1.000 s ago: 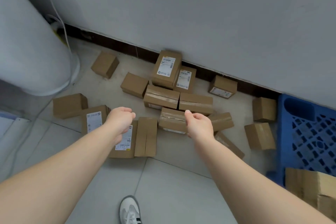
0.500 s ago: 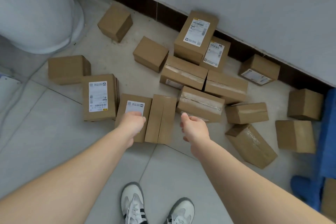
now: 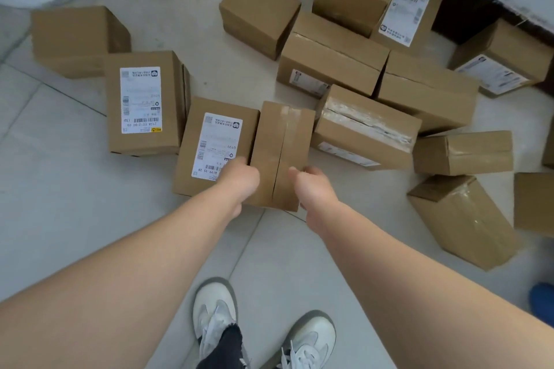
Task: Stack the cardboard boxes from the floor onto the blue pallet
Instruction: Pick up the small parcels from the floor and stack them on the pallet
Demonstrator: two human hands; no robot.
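Observation:
Several brown cardboard boxes lie scattered on the tiled floor. A narrow taped box (image 3: 281,141) sits in the middle, directly in front of me. My left hand (image 3: 239,178) grips its left side, fingers curled down between it and a labelled box (image 3: 209,126). On the right side, my right hand (image 3: 314,186) holds it with the thumb on the top edge. The box still rests on the floor. Only a small blue corner of the pallet (image 3: 542,301) shows at the right edge.
Another labelled box (image 3: 144,102) lies to the left, and a tape-topped box (image 3: 365,126) touches the held box's right. A tilted box (image 3: 461,219) lies by my right forearm. A dark skirting board (image 3: 467,6) and grey wall run behind. My white shoes (image 3: 215,314) stand below.
I have bent closer to the floor, so the boxes look larger. Both hands moved down and inward from above the boxes and closed on the narrow taped box's sides.

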